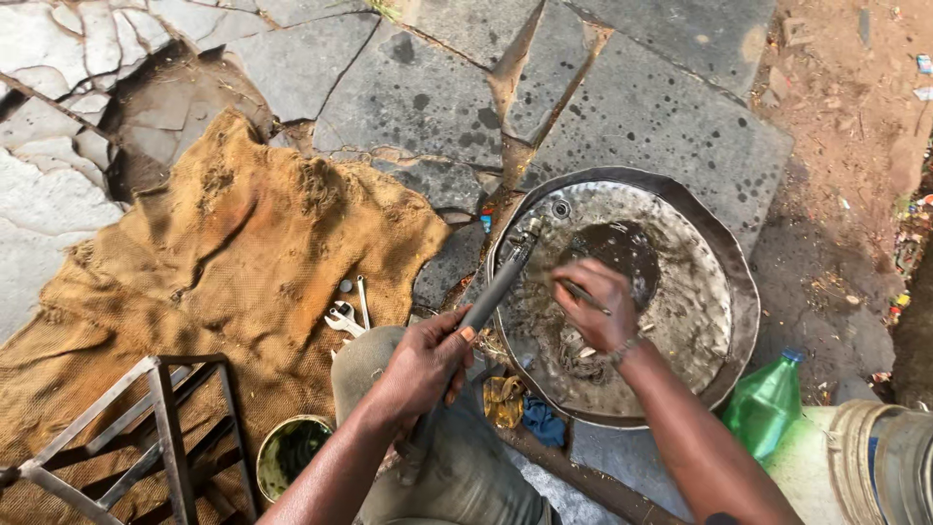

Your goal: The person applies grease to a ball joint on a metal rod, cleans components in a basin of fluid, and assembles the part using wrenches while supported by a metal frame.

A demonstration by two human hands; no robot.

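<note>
Resting in the left grip (pixel 425 362), rod (pixel 486 301) reaches the basin (pixel 739 292).

A burlap sack (pixel 233 253) lies spread over cracked stone slabs (pixel 641 117). On it rest two spanners (pixel 348 316), with a metal frame (pixel 146 437) at its lower left corner and a small tin (pixel 290 455) beside that. A green bottle (pixel 768 403) stands near a white bucket (pixel 889 462). Yellow and blue rags (pixel 520 408) lie crumpled together.
</note>
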